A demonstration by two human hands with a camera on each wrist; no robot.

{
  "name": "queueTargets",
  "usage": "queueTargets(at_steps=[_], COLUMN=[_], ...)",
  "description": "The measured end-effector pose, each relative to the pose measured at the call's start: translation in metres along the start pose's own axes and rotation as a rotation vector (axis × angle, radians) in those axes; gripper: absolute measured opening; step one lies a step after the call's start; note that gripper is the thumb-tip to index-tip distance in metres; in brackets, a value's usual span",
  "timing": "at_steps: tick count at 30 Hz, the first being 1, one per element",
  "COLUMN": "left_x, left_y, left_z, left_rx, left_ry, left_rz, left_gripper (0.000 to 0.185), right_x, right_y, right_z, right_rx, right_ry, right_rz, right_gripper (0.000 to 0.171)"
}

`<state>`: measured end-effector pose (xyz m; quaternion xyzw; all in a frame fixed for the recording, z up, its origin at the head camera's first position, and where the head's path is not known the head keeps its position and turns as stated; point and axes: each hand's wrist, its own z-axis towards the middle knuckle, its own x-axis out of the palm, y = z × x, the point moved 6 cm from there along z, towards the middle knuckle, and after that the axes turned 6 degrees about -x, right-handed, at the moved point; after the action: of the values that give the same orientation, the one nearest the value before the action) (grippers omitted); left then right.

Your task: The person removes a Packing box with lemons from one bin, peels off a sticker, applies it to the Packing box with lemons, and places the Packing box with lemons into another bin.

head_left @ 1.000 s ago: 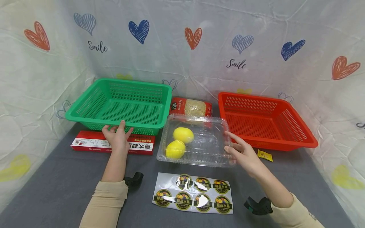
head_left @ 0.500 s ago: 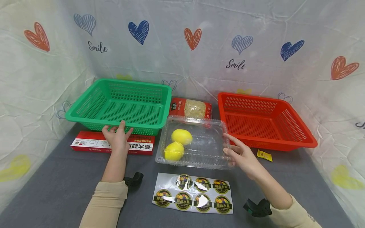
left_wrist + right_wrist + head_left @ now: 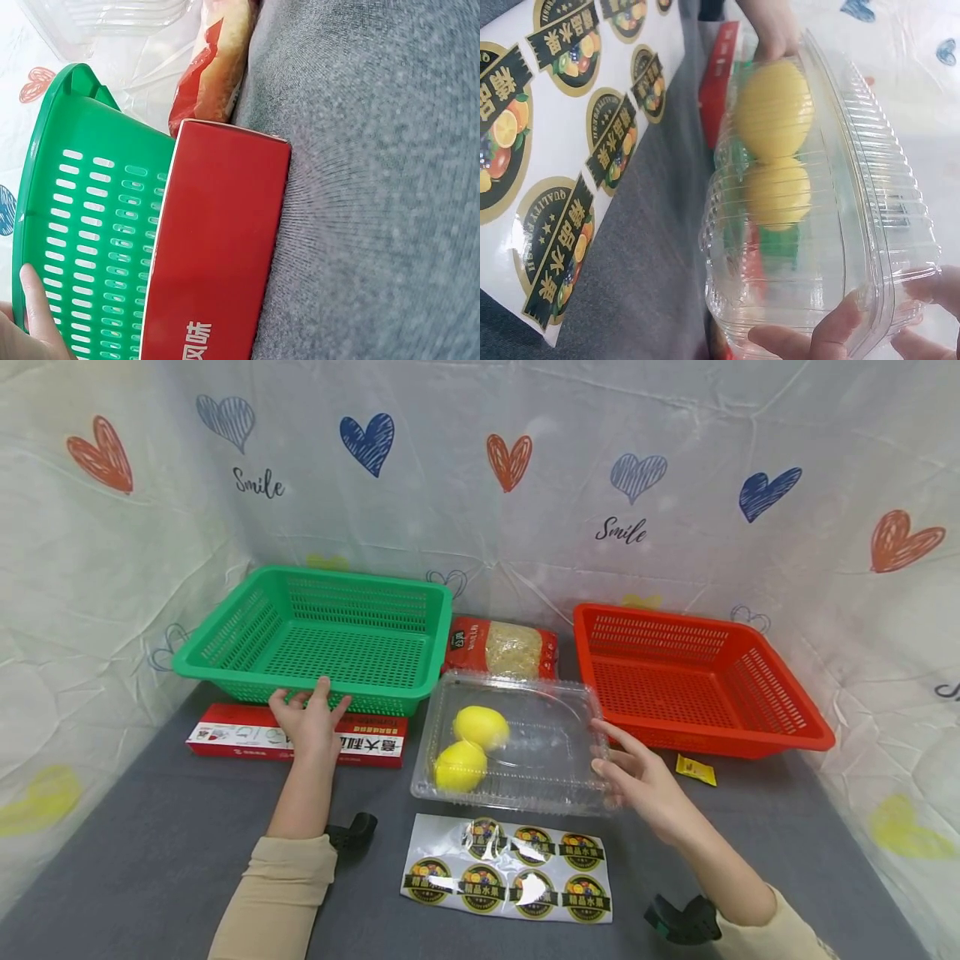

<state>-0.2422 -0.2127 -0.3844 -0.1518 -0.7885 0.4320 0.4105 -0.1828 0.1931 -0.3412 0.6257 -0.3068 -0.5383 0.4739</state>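
- Clear plastic clamshell container is in front of the person, between two baskets, with its right edge held; I cannot tell whether its underside touches the surface.
- Two yellow lemons, one behind and one in front, lie against each other in its left half.
- Right hand pinches the container's right edge, the fingers on both sides of the rim.
- Left hand rests at the front rim of the green plastic basket, its fingers spread and the thumb against the outer wall; the left wrist view shows only part of them.
- Red-and-white carton with printed characters lies along the front of that basket, partly behind the left hand.
- Sheet of round fruit stickers lies just in front of the container, on the grey surface.
- Red packet with a see-through window lies just behind the container.
- Red plastic basket stands to the right, a small yellow sachet near its front wall.
- White backdrop printed with hearts and "Smile" hangs behind.
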Motion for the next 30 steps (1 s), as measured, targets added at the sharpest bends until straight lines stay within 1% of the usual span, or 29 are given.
queueTargets(at_steps=[3, 8, 10, 16, 22, 30], left_x=[0.0, 0.0, 0.001, 0.0, 0.0, 0.0], left_y=[0.0, 0.0, 0.0, 0.0, 0.001, 0.001], left_z=[0.0, -0.001, -0.001, 0.0, 0.001, 0.002], left_rx=[0.008, -0.011, -0.019, -0.02, -0.027, -0.022], left_ry=[-0.006, 0.005, 0.009, 0.009, -0.001, -0.001], left_rz=[0.012, 0.003, -0.008, -0.006, -0.006, -0.015], left_gripper=[0.049, 0.051, 0.051, 0.052, 0.051, 0.051], right_x=[0.002, 0.006, 0.008, 0.015, 0.018, 0.02], right_y=[0.0, 0.001, -0.001, -0.009, -0.017, -0.028], right_z=[-0.004, -0.011, -0.012, -0.012, -0.008, 0.003], right_rx=[-0.017, -0.073, -0.07, -0.022, -0.021, 0.026], right_ry=[0.005, 0.009, 0.01, 0.013, -0.001, -0.02], right_rz=[-0.024, -0.106, -0.09, 0.021, 0.027, 0.043], right_gripper=[0.057, 0.056, 0.056, 0.056, 0.056, 0.056])
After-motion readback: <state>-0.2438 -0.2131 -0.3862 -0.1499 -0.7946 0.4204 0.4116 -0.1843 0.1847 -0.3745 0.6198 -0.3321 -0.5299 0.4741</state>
